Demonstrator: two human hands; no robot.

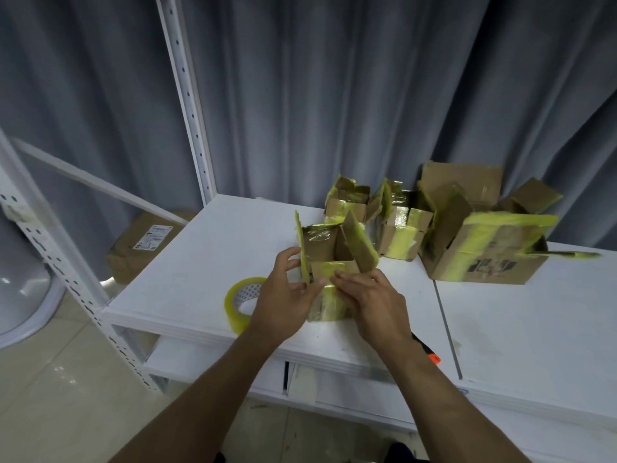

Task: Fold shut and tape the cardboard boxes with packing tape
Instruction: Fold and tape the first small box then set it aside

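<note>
A small cardboard box (329,248) with yellowish tape remnants stands on the white table (207,262), its top flaps still up. My left hand (287,295) holds the box's left flap between thumb and fingers. My right hand (370,295) presses straight fingers on the near flap, which is folded inward. A roll of yellowish packing tape (242,300) lies flat on the table just left of my left hand, partly hidden by it.
Three more open, taped-over boxes stand behind: a small box (347,203), a middle box (400,233) and a larger box (487,248) at right. An orange-and-black tool (430,354) lies by my right forearm. A labelled carton (143,242) sits beyond the table's left edge, by white shelf posts.
</note>
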